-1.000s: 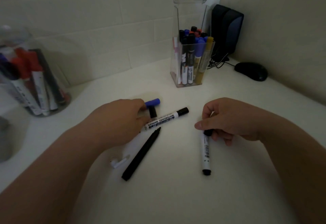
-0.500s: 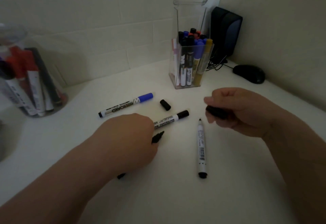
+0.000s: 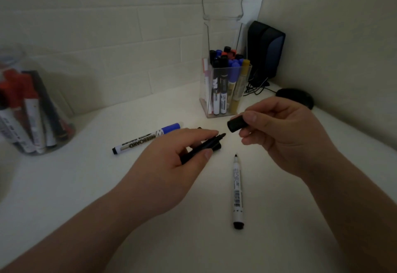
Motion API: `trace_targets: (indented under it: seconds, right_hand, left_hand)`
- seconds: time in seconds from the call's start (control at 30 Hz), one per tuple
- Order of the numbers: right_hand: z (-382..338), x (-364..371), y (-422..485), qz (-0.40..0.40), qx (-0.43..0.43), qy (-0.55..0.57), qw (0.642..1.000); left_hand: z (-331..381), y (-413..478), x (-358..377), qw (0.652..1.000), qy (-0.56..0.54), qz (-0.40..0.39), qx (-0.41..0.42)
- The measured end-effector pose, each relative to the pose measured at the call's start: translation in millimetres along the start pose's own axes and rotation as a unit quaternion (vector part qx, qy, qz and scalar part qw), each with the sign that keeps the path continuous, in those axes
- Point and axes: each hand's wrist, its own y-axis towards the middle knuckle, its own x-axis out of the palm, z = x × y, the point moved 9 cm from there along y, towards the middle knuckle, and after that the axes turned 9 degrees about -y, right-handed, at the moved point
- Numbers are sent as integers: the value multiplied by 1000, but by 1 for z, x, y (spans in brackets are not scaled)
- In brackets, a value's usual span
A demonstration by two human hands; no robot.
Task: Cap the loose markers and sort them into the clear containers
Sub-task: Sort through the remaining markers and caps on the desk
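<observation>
Head view: lifted the black uncapped marker [image 3: 206, 145] off the worktop [image 3: 300, 219] with the left hand [image 3: 171, 161], fingers and thumb curled round the barrel, instead of reaching down over it as half a second back. Shifted the black cap [image 3: 236, 124] in the right hand [image 3: 279, 135] from a closed fist to a thumb-and-finger pinch, near the marker's tip but not touching; probably set to push the two together next. Left lying on the worktop: a white uncapped marker [image 3: 237, 189] at near right and a blue-capped whiteboard marker [image 3: 148, 140] further left, both well apart from the far square clear container [image 3: 204, 100].
</observation>
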Motion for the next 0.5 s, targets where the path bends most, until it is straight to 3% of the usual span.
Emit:
trace_targets:
  seconds: [0.27,0.4,0.5]
  right_hand:
    - [3,12,-6,-65,2,-77,995]
    - [8,25,-13,-143,35,-122,981]
    - [4,25,-15,-145,10,-193,970]
  left_hand:
    - [17,-1,-12,994,9,61,94]
    - [21,-2,-13,992,15,58,109]
    - [20,-3,-10,992,22,55,112]
